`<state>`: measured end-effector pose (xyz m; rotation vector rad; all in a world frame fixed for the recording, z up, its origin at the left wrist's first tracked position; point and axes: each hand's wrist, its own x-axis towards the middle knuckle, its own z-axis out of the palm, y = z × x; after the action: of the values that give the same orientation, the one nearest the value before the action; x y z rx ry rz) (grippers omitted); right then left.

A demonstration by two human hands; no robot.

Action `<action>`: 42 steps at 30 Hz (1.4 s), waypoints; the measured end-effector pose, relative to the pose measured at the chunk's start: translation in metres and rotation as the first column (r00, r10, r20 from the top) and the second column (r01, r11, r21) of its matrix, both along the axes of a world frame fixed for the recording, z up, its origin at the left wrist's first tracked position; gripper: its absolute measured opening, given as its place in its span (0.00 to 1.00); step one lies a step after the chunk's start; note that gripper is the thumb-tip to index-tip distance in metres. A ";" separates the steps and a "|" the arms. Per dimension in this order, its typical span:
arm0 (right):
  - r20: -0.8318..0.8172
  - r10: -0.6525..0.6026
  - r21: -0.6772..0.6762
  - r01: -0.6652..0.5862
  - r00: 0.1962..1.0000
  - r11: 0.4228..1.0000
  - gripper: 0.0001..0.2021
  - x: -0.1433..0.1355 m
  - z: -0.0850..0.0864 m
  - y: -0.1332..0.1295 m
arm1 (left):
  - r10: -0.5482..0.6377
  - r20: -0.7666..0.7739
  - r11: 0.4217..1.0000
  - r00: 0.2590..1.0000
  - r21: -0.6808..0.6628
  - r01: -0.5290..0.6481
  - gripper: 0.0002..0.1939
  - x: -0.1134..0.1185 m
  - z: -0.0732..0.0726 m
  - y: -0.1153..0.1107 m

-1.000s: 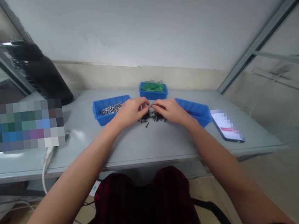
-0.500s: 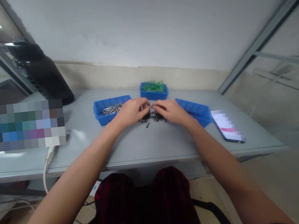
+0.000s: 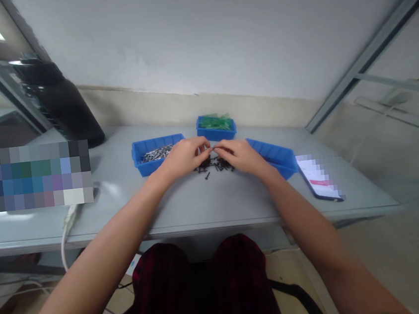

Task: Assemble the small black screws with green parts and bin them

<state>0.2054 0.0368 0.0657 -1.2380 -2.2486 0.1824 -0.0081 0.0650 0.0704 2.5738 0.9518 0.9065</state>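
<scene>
Left hand (image 3: 185,157) and right hand (image 3: 242,156) meet above the dark screws, fingertips drawn in as in a pinch; can't tell whether either grips anything (contact point too small to read). Near to far on the desk (image 3: 207,202): one phone (image 3: 317,180) off to the right; one stray dark screw (image 3: 207,175) just out front; loose pile of dark screws (image 3: 223,165) under the fingers, partly hidden, count not readable. Right bin (image 3: 289,167) beside the right hand, contents not readable. Left bin (image 3: 144,170) holds silver fasteners (image 3: 156,153), many, uncountable. Farther: one black bottle (image 3: 64,105), then small bin (image 3: 216,134) with green pieces (image 3: 215,122), number unclear. Blue bins: 3. Status: silver and green binned, dark ones out on the desk; done-versus-left split can't be put in numbers.
</scene>
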 end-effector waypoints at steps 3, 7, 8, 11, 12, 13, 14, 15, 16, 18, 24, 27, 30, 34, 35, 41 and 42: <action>-0.025 -0.017 0.028 0.017 1.000 0.999 0.15 0.001 0.001 0.000 | 0.012 0.011 1.000 1.000 -0.011 -0.012 0.10 0.000 0.000 0.000; -0.086 -0.003 0.104 0.012 0.996 0.994 0.14 0.000 0.000 -0.002 | -0.008 0.005 0.999 1.000 -0.034 0.008 0.11 0.002 0.000 -0.002; -0.105 0.003 0.123 0.010 0.994 0.992 0.14 -0.001 -0.001 -0.002 | -0.022 0.003 0.999 1.000 -0.046 0.022 0.11 0.003 0.000 -0.003; -0.157 0.010 0.165 0.016 0.988 0.986 0.12 -0.004 -0.001 -0.004 | -0.052 0.020 0.996 0.998 -0.066 0.053 0.12 0.004 0.000 -0.003; -0.172 0.009 0.172 0.021 0.985 0.985 0.12 -0.005 -0.001 -0.005 | -0.054 0.033 0.996 0.998 -0.066 0.056 0.12 0.003 0.000 -0.003; -0.185 0.007 0.174 0.026 0.983 0.984 0.11 -0.005 -0.001 -0.004 | -0.050 0.049 0.996 0.998 -0.064 0.054 0.11 0.003 0.000 -0.002; -0.196 0.003 0.172 0.032 0.981 0.985 0.11 -0.004 -0.001 -0.004 | -0.042 0.069 0.997 0.997 -0.059 0.046 0.11 0.003 -0.001 -0.001; -0.199 -0.001 0.165 0.035 0.980 0.986 0.11 -0.003 -0.001 -0.003 | -0.030 0.093 0.998 0.995 -0.049 0.035 0.11 0.003 -0.002 0.000; -0.192 -0.004 0.155 0.034 0.981 0.987 0.10 -0.002 -0.001 -0.002 | -0.016 0.118 0.999 0.993 -0.036 0.021 0.10 0.003 -0.002 0.001; -0.153 -0.004 0.133 0.024 0.988 0.991 0.10 0.000 0.000 -0.001 | 0.003 0.161 1.000 0.987 -0.004 -0.003 0.10 0.003 -0.004 0.003; -0.049 -0.001 0.094 0.006 0.999 0.996 0.10 0.005 0.000 0.002 | -0.022 0.120 1.000 0.993 -0.012 0.023 0.10 0.002 -0.005 0.004; -0.054 -0.093 0.092 0.098 0.994 0.991 0.10 0.025 0.006 0.004 | -0.067 -0.009 0.996 0.998 -0.067 0.067 0.13 -0.001 -0.001 0.003; -0.035 -0.262 0.105 0.264 0.964 0.959 0.10 0.058 0.015 0.004 | -0.138 -0.251 0.984 0.958 -0.147 0.103 0.15 -0.001 0.001 -0.001; 0.155 -0.378 0.043 0.376 0.913 0.926 0.09 0.096 0.022 -0.003 | -0.177 -0.480 0.976 0.860 -0.197 0.091 0.16 0.003 -0.001 -0.006; 0.212 -0.385 0.021 0.390 0.898 0.921 0.09 0.101 0.022 -0.005 | -0.174 -0.504 0.978 0.846 -0.192 0.087 0.14 0.004 -0.002 -0.007; 0.161 -0.395 0.132 0.377 0.904 0.917 0.13 0.067 0.028 -0.002 | -0.208 -0.483 0.966 0.850 -0.236 0.102 0.08 0.005 -0.008 -0.007; 0.145 -0.357 0.159 0.335 0.923 0.929 0.13 0.054 0.029 0.001 | -0.218 -0.466 0.964 0.858 -0.238 0.116 0.08 0.005 -0.009 -0.006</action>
<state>0.2597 0.0378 0.0952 -1.6044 -2.0959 -0.2122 -0.0036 0.0586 0.0615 2.6965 0.8577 0.0899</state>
